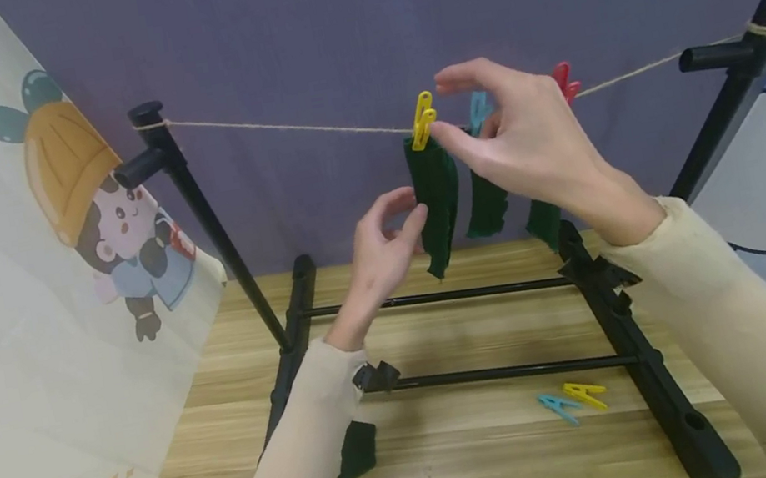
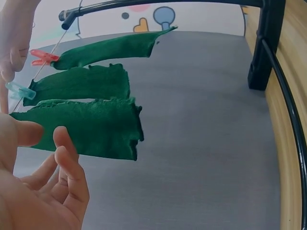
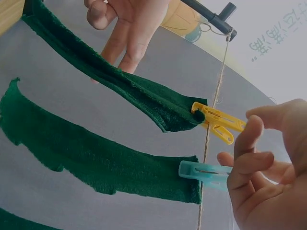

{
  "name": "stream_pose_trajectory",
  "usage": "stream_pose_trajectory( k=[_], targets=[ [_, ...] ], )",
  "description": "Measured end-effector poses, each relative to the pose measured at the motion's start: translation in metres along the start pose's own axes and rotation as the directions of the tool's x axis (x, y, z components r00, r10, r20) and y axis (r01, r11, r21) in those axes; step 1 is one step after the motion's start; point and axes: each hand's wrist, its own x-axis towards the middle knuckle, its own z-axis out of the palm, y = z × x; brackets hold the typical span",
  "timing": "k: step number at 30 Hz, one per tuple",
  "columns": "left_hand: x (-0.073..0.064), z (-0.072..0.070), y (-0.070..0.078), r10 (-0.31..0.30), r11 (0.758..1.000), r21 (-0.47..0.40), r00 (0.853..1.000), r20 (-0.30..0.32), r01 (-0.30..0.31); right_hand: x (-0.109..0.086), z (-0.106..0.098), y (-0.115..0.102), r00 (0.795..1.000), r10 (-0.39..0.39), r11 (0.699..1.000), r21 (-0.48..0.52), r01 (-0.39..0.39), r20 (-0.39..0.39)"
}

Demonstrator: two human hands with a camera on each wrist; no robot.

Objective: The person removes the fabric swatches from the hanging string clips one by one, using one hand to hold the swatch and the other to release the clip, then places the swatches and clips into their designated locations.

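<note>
Three strips of dark green cloth hang side by side from a thin string (image 1: 304, 128). A yellow clothespin (image 3: 218, 122) clips the leftmost green strip (image 1: 435, 196), a light blue clothespin (image 3: 204, 173) the middle strip (image 3: 96, 148), and a red clothespin (image 2: 44, 57) the third strip (image 2: 110, 49). My right hand (image 1: 523, 122) is just right of the yellow clothespin, its thumb and index finger apart, fingertips close to the handles. Lower down, my left hand (image 1: 387, 242) is beside the leftmost strip with thumb and fingers parted, gripping nothing.
A black rack (image 1: 196, 211) carries the string between its two posts, over a wooden table (image 1: 466, 462). On the table lie a blue clothespin (image 1: 559, 408), another yellow clothespin (image 1: 586, 393) and a dark green cloth piece (image 1: 356, 451). A grey-purple backdrop (image 1: 318, 30) stands behind.
</note>
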Motion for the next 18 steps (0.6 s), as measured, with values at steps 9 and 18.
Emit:
stream_pose_trajectory(
  k=[9, 18],
  targets=[
    [0.001, -0.002, 0.010, -0.032, 0.999, -0.011, 0.999, 0.016, 0.032, 0.006, 0.007, 0.000, 1.000, 0.010, 1.000, 0.021, -0.010, 0.027],
    [-0.008, -0.003, 0.040, -0.025, 1.000, 0.017, 1.000, 0.005, 0.025, 0.007, 0.008, 0.000, 0.999, 0.027, 0.999, 0.030, -0.028, 0.038]
  ],
)
